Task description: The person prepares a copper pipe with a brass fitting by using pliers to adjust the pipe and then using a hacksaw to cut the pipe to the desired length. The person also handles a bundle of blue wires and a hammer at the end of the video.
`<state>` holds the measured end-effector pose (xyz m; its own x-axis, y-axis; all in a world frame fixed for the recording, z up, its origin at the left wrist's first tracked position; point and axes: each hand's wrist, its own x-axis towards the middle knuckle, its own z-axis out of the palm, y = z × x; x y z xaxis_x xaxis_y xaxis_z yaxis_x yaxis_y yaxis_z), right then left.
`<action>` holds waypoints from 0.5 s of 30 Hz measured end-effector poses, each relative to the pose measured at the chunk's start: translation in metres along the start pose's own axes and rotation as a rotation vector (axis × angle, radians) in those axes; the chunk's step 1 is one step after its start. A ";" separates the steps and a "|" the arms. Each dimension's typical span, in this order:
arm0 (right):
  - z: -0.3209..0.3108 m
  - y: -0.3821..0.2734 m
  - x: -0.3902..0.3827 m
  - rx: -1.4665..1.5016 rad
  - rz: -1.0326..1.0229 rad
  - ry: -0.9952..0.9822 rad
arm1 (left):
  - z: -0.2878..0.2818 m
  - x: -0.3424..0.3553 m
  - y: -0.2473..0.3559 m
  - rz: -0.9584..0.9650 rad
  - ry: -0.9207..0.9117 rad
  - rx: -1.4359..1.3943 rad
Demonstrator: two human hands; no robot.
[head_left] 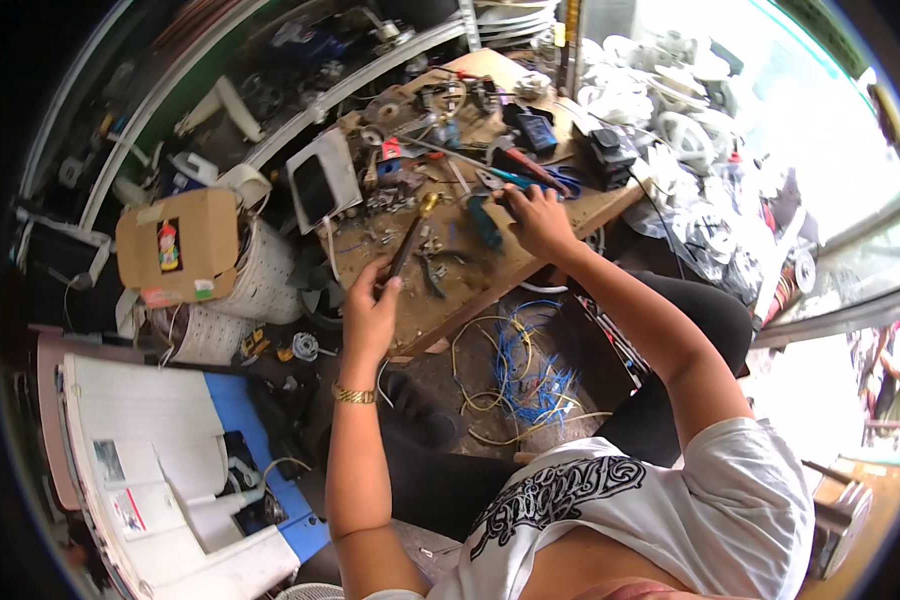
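Observation:
My left hand [372, 300] is closed around the dark handle of a slim tool [407, 245] with a brass-coloured end; its exact kind is unclear. The tool points up and away over the wooden workbench [500, 283]. My right hand [542, 222] is over the bench's right part, fingers bent around something dark I cannot make out. Just beyond its fingers lie pliers [510, 178] with teal handles and a red-handled hammer [535, 168]. A dark teal object [484, 224] lies left of that hand. Between my hands, dark pliers [434, 272] rest with their handles spread.
Metal parts and scraps crowd the bench's far side, with a white-framed panel [322, 178] at its left. A cardboard box [178, 245] sits left of the bench. Blue and yellow wires [530, 375] tangle on the floor. White plastic parts [685, 135] pile up at far right.

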<state>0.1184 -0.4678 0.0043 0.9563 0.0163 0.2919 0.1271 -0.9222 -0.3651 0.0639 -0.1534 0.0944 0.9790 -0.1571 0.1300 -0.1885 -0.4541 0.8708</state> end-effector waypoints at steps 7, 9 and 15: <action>0.025 0.001 0.001 -0.214 -0.124 0.015 | -0.010 0.002 0.025 0.024 0.003 0.003; 0.031 0.000 0.000 -0.240 -0.166 0.062 | -0.015 -0.002 0.033 0.019 0.012 0.002; 0.037 -0.003 0.000 -0.239 -0.173 0.042 | -0.018 -0.007 0.037 0.210 0.143 0.134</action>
<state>0.1275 -0.4505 -0.0278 0.9134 0.1697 0.3701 0.2168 -0.9721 -0.0894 0.0510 -0.1535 0.1346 0.9164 -0.1388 0.3753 -0.3880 -0.5382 0.7482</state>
